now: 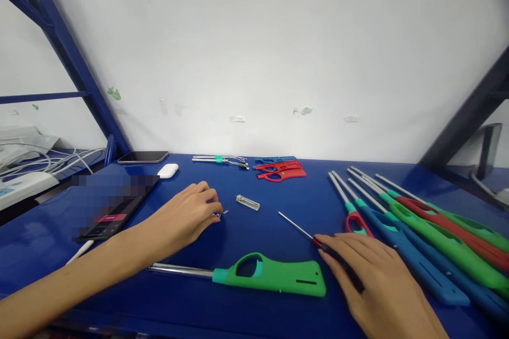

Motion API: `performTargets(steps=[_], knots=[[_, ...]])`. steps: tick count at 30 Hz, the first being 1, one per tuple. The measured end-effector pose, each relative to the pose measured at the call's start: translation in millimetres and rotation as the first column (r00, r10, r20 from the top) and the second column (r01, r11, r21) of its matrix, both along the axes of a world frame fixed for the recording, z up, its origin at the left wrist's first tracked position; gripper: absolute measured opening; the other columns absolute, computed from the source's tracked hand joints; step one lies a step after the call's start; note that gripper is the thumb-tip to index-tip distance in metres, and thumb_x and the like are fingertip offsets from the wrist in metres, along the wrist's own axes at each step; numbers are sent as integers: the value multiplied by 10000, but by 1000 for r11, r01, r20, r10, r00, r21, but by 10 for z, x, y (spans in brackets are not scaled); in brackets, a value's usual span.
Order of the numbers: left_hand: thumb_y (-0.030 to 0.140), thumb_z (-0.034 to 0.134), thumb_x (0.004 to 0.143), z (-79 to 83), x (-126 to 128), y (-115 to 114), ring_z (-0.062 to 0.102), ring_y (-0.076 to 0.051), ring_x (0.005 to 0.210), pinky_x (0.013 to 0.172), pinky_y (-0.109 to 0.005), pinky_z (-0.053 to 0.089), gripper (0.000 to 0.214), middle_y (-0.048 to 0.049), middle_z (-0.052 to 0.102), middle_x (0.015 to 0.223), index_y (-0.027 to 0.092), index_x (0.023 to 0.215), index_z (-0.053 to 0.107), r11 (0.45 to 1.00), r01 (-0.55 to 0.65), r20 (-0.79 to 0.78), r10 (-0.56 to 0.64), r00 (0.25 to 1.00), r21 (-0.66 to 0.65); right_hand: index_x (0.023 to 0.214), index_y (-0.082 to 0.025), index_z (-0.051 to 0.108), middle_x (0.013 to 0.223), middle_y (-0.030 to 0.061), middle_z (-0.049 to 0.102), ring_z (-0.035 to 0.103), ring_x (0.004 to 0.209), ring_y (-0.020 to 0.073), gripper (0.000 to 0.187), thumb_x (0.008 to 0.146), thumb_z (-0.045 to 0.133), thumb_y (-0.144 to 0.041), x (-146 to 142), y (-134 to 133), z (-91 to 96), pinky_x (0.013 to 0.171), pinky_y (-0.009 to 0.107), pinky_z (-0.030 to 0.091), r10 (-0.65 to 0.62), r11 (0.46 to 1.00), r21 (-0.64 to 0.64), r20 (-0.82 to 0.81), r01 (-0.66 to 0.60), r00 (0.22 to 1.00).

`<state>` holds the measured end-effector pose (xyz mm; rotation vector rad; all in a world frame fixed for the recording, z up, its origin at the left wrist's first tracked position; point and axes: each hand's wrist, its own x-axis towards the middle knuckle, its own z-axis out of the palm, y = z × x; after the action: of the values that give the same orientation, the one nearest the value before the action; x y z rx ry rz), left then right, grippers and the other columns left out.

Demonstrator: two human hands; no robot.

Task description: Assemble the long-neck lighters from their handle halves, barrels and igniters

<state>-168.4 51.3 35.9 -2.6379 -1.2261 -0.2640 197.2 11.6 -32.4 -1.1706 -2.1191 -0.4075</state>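
My left hand [193, 209] is closed, with its fingertips curled down at the table over small silvery pieces [225, 212], perhaps screws, partly hidden by the fingers. A clear fuel tank [248, 202] lies just to the right of them. In my right hand [376, 275] is a screwdriver [296, 225] with a dark red-and-black handle, its thin shaft pointing left and away from me. Between my forearms lies a green gas lighter [278, 275] with a metal tube, nearest to my right hand.
Several lighters [421, 222] in blue, green and red lie at the right. Along the back are metal tubes with wires [218, 159] and red and blue casing halves [284, 171]. A tablet-like screen [119, 212], a phone [143, 157] and a white earbud case [168, 170] lie left.
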Motion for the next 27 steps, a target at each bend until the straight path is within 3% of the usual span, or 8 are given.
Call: performTargets(steps=[9,14,17,20,23,27], knots=[[115,552,1054,-127,19,53,569,-220,872,764,-335,398,232,-51,699,923,187,907,716,999,25,-25,-24,999,23,1121,-247,778,1003,26,831,777,885,244,313,1098,480,-337,9,-17,10,856,408,550,-40,998,37,-37,41,999],[152,464,1073,-8,108,5,576,-226,857,787,-346,446,251,-66,690,930,179,951,682,1000,9,40,-10,999,28,1180,-273,760,1090,4,830,787,970,235,248,1074,553,-359,-8,-61,46,894,366,574,-81,996,29,-156,86,984],[186,438,1064,115,192,-128,609,-199,823,748,-312,492,215,-46,694,932,193,984,637,1000,-21,134,19,991,16,1185,-300,756,1140,-22,823,791,1036,207,224,1059,580,-358,-40,-119,101,934,305,577,-81,997,-11,-319,82,944],[177,487,1029,185,340,-347,612,-131,693,611,-224,474,146,26,690,858,225,962,607,999,-39,261,44,964,-25,1127,-323,773,1141,-29,818,788,1046,204,185,1012,655,-406,-77,-195,173,957,280,586,-99,992,-123,-527,39,844],[148,574,980,170,569,-558,610,-94,609,572,-177,476,142,83,659,739,251,906,636,995,-11,494,59,867,-99,1070,-305,782,1078,-11,822,797,972,212,203,935,752,-454,-120,-261,236,844,248,634,-138,972,-227,-744,-54,654],[145,575,1048,43,892,-675,731,-92,748,708,-149,560,178,55,757,901,268,1057,703,990,127,623,-62,780,-60,1019,-290,776,939,-26,817,782,792,170,258,848,839,-473,-178,-292,269,721,185,620,-183,975,-216,-906,-47,382]])
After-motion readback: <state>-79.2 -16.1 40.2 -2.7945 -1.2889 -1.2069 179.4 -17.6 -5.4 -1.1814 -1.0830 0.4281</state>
